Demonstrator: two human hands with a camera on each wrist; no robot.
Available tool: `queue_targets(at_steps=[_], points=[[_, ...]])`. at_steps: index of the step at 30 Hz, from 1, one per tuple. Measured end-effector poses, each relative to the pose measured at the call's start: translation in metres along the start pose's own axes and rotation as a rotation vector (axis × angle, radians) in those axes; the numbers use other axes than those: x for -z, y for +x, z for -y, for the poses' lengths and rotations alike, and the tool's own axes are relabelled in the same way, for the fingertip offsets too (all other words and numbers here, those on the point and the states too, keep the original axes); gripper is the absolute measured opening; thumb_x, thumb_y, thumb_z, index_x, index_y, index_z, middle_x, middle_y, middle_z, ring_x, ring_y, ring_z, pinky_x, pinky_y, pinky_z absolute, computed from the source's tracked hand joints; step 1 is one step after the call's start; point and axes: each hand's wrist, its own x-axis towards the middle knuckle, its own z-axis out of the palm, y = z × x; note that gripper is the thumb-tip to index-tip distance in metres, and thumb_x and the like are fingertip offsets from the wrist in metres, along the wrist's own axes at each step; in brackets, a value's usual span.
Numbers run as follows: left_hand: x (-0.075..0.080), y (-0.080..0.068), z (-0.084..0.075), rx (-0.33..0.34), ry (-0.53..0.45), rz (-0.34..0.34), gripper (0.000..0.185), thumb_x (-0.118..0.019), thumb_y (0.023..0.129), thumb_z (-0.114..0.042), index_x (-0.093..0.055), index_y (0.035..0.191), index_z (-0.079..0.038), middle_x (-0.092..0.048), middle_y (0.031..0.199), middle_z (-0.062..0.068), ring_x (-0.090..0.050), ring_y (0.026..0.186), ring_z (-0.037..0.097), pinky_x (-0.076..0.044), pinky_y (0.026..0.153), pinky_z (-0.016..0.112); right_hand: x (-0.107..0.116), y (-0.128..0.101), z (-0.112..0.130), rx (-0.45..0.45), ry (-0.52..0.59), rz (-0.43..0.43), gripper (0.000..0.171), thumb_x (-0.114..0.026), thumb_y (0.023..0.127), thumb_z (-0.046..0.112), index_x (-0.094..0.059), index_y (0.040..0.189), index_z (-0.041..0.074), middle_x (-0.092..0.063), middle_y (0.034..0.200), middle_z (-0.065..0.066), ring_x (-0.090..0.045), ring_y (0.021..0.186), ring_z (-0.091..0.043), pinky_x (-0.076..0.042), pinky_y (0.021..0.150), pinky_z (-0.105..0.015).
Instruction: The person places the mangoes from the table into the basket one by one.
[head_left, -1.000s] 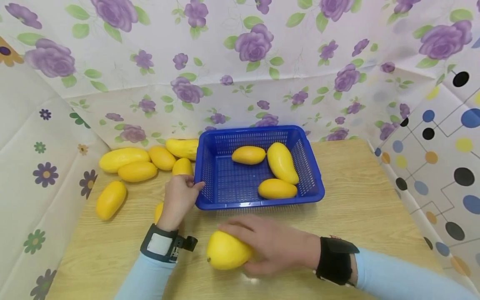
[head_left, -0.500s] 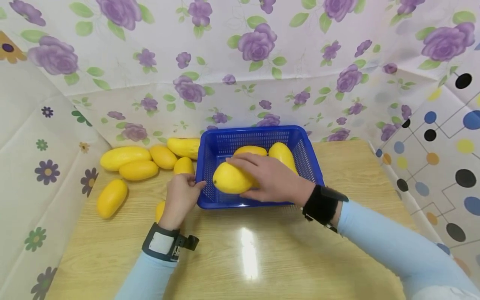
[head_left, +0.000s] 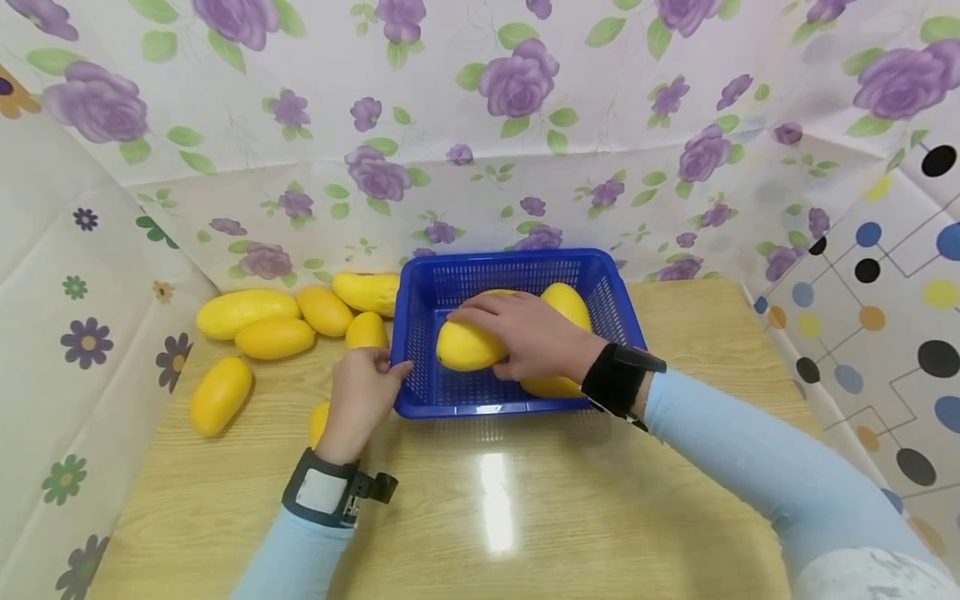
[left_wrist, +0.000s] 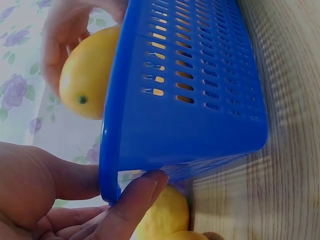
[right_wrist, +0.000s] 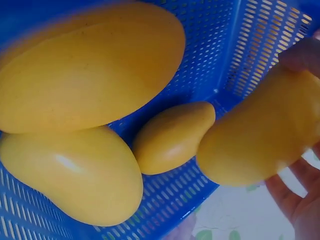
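A: What does the right hand (head_left: 536, 333) hold?
B: A smooth yellow mango (head_left: 467, 346). Fingers and thumb curl round it, gap as wide as the fruit. Position: over the blue basket (head_left: 450, 410), partly above the rim.
A: And the left hand (head_left: 358, 396)?
B: Pinches the basket's rim near the front left corner, thumb and finger nearly together.
A: Surfaces?
B: Basket glossy, slotted walls. Three other mangoes (right_wrist: 75, 175) inside, waxy, oblong. Table (head_left: 435, 500) pale, wood-grained.

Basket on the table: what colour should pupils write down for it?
Blue; the basket shows best in the head view, with the left hand gripping it.
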Motion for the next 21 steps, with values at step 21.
queue_targets(at_steps=[21], points=[[0.0,0.0,0.003,-0.008,-0.015,-0.015,0.033,-0.067,0.087,-0.024,-0.065,0.108,0.001,-0.068,0.085,0.012,-0.064,0.066,0.019,-0.051,0.052,0.024,-0.008,0.012,0.008,0.018,-0.143,0.316,0.071,-0.076,0.076,0.014,-0.039,0.135,0.029,-0.052,0.131,0.002,-0.053,0.115,-0.019,-0.049,0.093,-0.034]])
